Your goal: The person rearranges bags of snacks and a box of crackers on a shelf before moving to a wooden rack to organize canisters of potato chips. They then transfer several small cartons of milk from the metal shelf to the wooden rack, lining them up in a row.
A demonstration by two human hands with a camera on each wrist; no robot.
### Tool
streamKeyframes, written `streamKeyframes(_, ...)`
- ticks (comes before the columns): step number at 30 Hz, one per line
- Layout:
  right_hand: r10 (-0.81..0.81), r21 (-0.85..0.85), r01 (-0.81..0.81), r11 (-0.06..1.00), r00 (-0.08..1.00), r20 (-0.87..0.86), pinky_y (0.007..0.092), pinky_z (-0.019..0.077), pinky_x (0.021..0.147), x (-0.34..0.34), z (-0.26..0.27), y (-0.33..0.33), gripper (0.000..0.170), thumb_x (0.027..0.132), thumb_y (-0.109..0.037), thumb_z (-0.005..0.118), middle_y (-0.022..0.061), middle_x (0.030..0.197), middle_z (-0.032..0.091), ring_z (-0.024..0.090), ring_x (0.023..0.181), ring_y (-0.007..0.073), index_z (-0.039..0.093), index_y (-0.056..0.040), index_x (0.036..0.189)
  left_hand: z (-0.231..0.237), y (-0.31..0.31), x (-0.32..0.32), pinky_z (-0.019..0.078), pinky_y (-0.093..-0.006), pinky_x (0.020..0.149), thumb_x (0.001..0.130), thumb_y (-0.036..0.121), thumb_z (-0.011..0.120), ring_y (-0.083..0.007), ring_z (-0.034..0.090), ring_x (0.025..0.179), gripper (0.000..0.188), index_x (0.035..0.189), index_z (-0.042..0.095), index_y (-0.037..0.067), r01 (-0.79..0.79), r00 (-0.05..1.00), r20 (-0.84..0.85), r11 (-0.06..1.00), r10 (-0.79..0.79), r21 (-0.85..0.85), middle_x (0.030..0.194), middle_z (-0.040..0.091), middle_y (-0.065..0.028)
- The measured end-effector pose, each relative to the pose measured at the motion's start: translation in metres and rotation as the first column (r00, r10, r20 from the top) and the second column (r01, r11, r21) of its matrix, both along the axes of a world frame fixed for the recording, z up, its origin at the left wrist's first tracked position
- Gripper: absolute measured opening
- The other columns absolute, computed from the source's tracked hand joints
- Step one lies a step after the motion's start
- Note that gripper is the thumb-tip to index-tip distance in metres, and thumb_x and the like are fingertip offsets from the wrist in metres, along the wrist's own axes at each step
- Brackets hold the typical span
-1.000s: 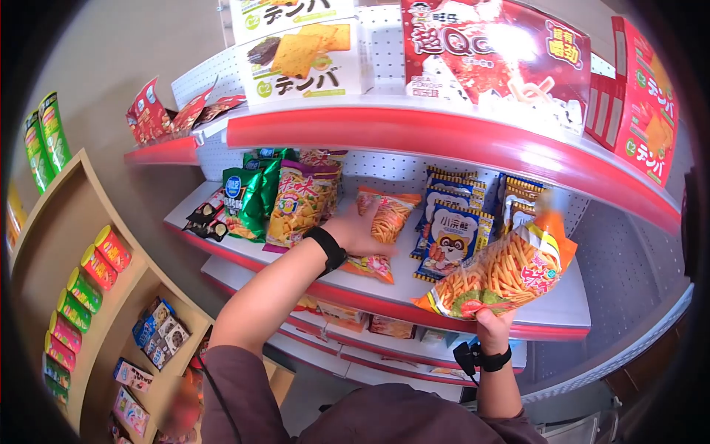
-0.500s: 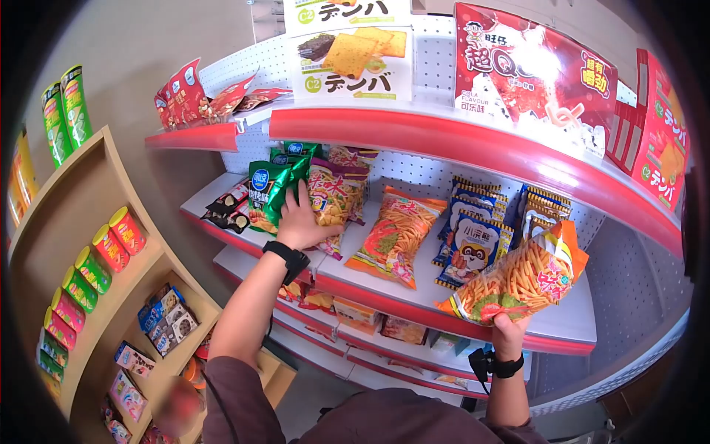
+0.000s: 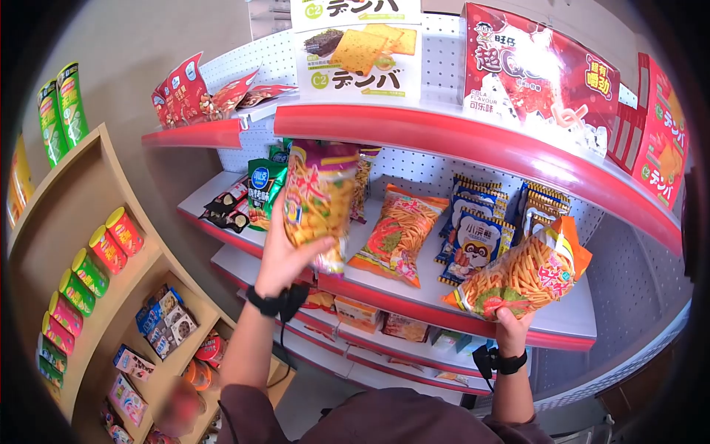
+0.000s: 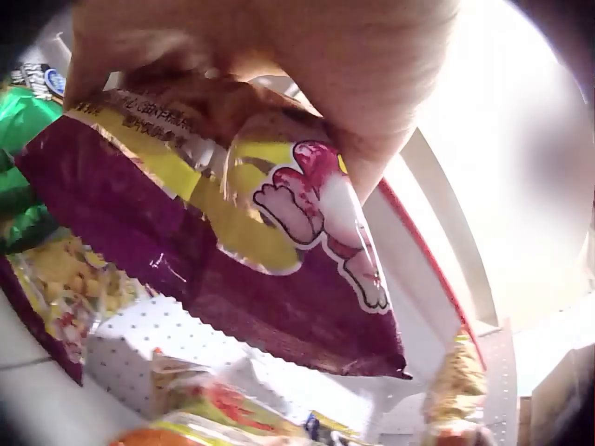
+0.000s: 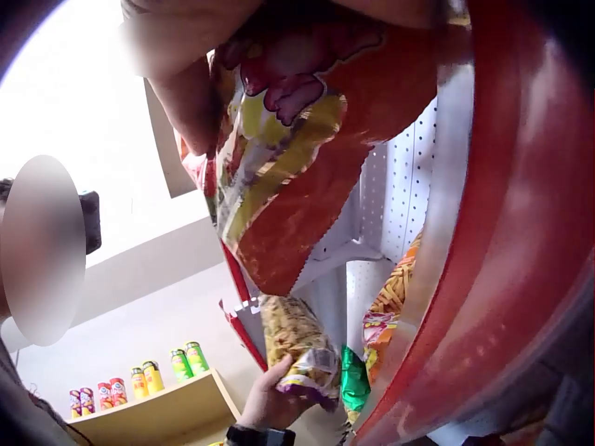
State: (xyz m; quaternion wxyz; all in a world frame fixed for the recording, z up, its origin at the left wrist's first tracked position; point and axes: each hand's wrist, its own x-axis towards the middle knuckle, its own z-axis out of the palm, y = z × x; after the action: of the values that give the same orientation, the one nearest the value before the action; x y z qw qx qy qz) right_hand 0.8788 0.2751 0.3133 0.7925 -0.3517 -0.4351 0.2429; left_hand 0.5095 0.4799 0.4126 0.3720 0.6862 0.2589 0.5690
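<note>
My left hand (image 3: 285, 255) grips a purple-and-yellow snack bag (image 3: 322, 196), with the thumb across its front and the bag upright before the shelf. In the left wrist view the bag's purple end (image 4: 186, 251) sticks out below the palm. My right hand (image 3: 512, 331) holds an orange bag of stick snacks (image 3: 521, 277) by its lower edge, thumb on the front; the bag leans right at the shelf's front edge. Another orange stick-snack bag (image 3: 399, 237) lies on the shelf between the hands. Green bags (image 3: 266, 189) stand just left of the purple one.
Blue snack packets (image 3: 473, 240) stand in rows right of the orange bag on the shelf. A red-edged upper shelf (image 3: 444, 133) overhangs, bearing a white cracker box (image 3: 355, 70) and a red box (image 3: 536, 74). A wooden rack (image 3: 111, 192) with canisters stands at left.
My left hand left the shelved orange bag, reached left to the purple bag, and has lifted it forward off its place. The right hand keeps holding its orange bag.
</note>
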Motion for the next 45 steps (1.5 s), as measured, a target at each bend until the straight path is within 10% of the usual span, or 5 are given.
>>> streamKeyframes(8, -0.024, -0.128, 0.041, 0.991, 0.991, 0.132, 0.0427, 0.0521, 0.103, -0.007, -0.029, 0.002, 0.075, 0.078, 0.001, 0.081, 0.0168, 0.134, 0.059, 0.065, 0.117, 0.0274, 0.042, 0.0001, 0.142, -0.032, -0.148, 0.063, 0.0439, -0.0491, 0.104, 0.063, 0.034, 0.096, -0.0403, 0.056, 0.12, 0.118, 0.152, 0.029, -0.006, 0.089, 0.944, -0.325, 0.907, 0.055, 0.411, 0.136, 0.052, -0.0255)
streamKeyframes(19, 0.002, -0.328, 0.049, 0.943, 0.988, 0.151, 0.0414, 0.0513, 0.104, -0.028, -0.12, -0.043, 0.068, 0.087, -0.006, 0.079, 0.0159, 0.138, 0.058, 0.063, 0.12, 0.0249, 0.042, -0.0014, 0.144, -0.093, -0.166, 0.078, 0.0307, -0.0547, 0.116, 0.056, 0.063, 0.094, -0.048, 0.034, 0.139, 0.15, 0.156, 0.005, -0.006, 0.204, 0.91, -0.404, 0.948, -0.092, 0.244, 0.149, 0.029, -0.0326)
streamKeyframes(27, -0.114, -0.364, 0.108, 0.925, 0.993, 0.004, 0.0426, 0.05, 0.105, -0.048, -0.098, -0.06, 0.093, 0.073, -0.007, 0.092, 0.0189, 0.137, 0.057, 0.062, 0.121, 0.0282, 0.033, -0.0007, 0.145, -0.149, -0.172, 0.092, 0.0168, -0.0489, 0.123, 0.104, 0.048, 0.051, -0.0419, 0.013, 0.153, 0.09, 0.16, 0.002, -0.002, 0.491, 0.836, -0.262, 0.87, -0.481, -0.03, 0.164, 0.01, -0.0269)
streamKeyframes(38, 0.011, -0.429, -0.038, 0.903, 0.998, -0.064, 0.0427, 0.0492, 0.106, -0.056, -0.098, -0.054, 0.091, 0.076, -0.008, 0.089, 0.0186, 0.139, 0.056, 0.061, 0.123, 0.0278, 0.033, -0.0008, 0.146, -0.09, -0.113, 0.009, 0.046, -0.0379, 0.104, 0.098, 0.01, 0.068, -0.028, 0.058, 0.125, 0.03, 0.126, 0.068, 0.002, 0.791, 0.501, -0.344, 0.582, -0.794, -0.189, 0.136, 0.06, -0.0144)
streamKeyframes(45, 0.041, -0.458, -0.09, 0.884, 0.992, -0.115, 0.0427, 0.0487, 0.107, -0.061, -0.107, -0.067, 0.089, 0.077, -0.008, 0.088, 0.0184, 0.14, 0.056, 0.06, 0.124, 0.0275, 0.032, -0.0009, 0.147, -0.021, -0.059, 0.03, 0.0534, -0.0304, 0.083, 0.096, 0.011, 0.068, -0.0161, 0.066, 0.099, 0.015, 0.108, 0.072, 0.001, 0.485, 0.841, -0.313, 0.871, -0.44, 0.079, 0.108, 0.07, -0.0069)
